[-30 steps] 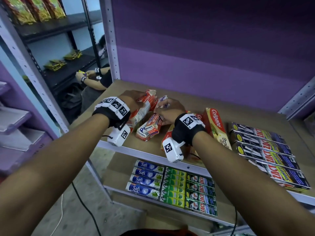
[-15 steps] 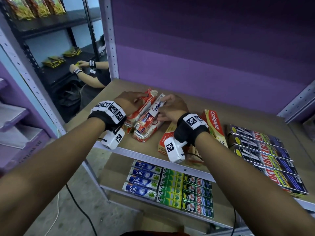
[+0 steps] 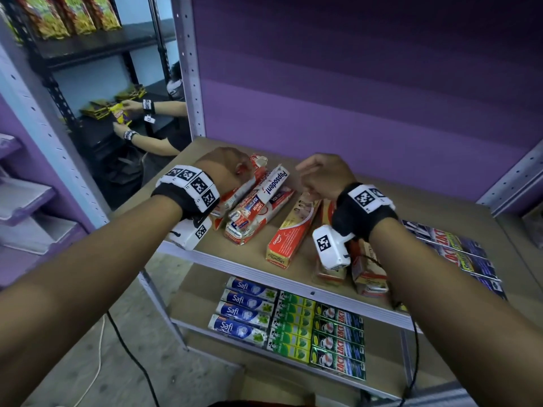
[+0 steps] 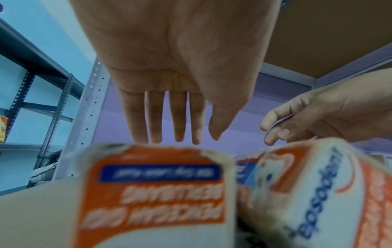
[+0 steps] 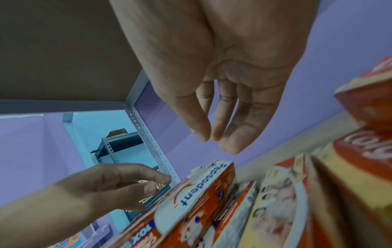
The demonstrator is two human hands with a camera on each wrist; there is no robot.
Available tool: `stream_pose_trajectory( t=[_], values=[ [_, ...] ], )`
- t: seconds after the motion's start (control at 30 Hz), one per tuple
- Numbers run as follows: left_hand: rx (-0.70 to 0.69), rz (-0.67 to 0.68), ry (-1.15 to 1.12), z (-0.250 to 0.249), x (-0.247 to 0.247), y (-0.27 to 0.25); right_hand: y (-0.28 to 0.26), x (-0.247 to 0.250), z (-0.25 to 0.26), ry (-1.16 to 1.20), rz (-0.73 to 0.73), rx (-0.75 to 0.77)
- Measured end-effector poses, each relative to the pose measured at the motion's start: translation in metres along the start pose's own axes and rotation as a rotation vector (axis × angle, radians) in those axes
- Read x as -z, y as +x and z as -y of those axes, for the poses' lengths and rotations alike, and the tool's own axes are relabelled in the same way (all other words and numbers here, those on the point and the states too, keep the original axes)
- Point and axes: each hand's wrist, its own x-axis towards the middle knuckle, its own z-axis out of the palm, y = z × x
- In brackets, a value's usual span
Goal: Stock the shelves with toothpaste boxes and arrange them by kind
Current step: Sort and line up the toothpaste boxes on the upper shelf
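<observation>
Purple-backed shelf [image 3: 338, 259] carries everything; a lower shelf [image 3: 282, 362] below already has neat rows of blue, green and dark boxes. On the upper shelf, far right, a row of dark boxes [image 3: 449, 245] lies flat; mid-right the red Colgate boxes [image 3: 291, 230] are loosely angled, some partly hidden under the right wrist; left of those the white-and-orange Pepsodent boxes [image 3: 258, 207] sit in a skewed heap near the left post. Left hand [image 3: 223, 168] is over the far end of the Pepsodent heap; the head view hides its fingers, the left wrist view shows fingers [image 4: 178, 117] straight, released, tips just above the box top, contact cannot be told. Right hand [image 3: 323, 177] hovers above the gap between the Pepsodent and Colgate boxes, fingers loosely curled, grasping nothing; the right wrist view confirms its fingers [image 5: 224, 117] hang free of the cartons. Judgement: thin cardboard cartons, light, fairly stiff lengthwise but the ends look crumpled, glossy so they slide on each other; best taken across the long sides mid-length, or squared up by pushing the ends. Only the head view shows the overall layout; wrist views give finger pose and box ends close up.
</observation>
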Motion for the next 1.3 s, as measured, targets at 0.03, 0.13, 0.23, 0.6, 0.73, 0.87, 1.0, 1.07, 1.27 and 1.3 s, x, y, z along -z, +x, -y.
stream_pose_trajectory(
  t=[0.03,0.13,0.23,0.6,0.73,0.87,1.0,1.07,1.27,1.3],
  values=[
    [-0.011,0.012,0.014,-0.008,0.002,0.000,-0.001,0.008,-0.003,-0.011,-0.017,0.005],
    [-0.065,0.007,0.027,-0.033,0.004,0.001,-0.004,0.033,-0.013,-0.052,-0.063,0.026],
    [-0.135,0.005,0.008,-0.058,0.001,-0.001,-0.009,0.056,-0.025,-0.107,-0.081,0.041],
    [-0.214,0.121,0.056,-0.128,-0.028,0.003,-0.037,0.100,-0.068,-0.548,0.052,-0.111],
    [-0.217,0.148,0.053,-0.129,-0.043,0.002,-0.046,0.096,-0.078,-0.517,0.131,-0.231],
    [-0.193,0.137,0.061,-0.123,-0.060,-0.001,-0.049,0.092,-0.081,-0.450,0.159,-0.225],
    [-0.169,0.118,0.078,-0.120,-0.069,0.001,-0.051,0.089,-0.083,-0.422,0.166,-0.244],
    [-0.151,0.137,0.078,-0.120,-0.071,0.004,-0.051,0.088,-0.082,-0.397,0.149,-0.258],
    [-0.048,0.206,0.117,-0.115,-0.080,0.007,-0.054,0.092,-0.082,-0.322,0.088,-0.270],
    [-0.041,0.209,0.123,-0.114,-0.081,0.007,-0.055,0.092,-0.082,-0.308,0.084,-0.271]
  ],
)
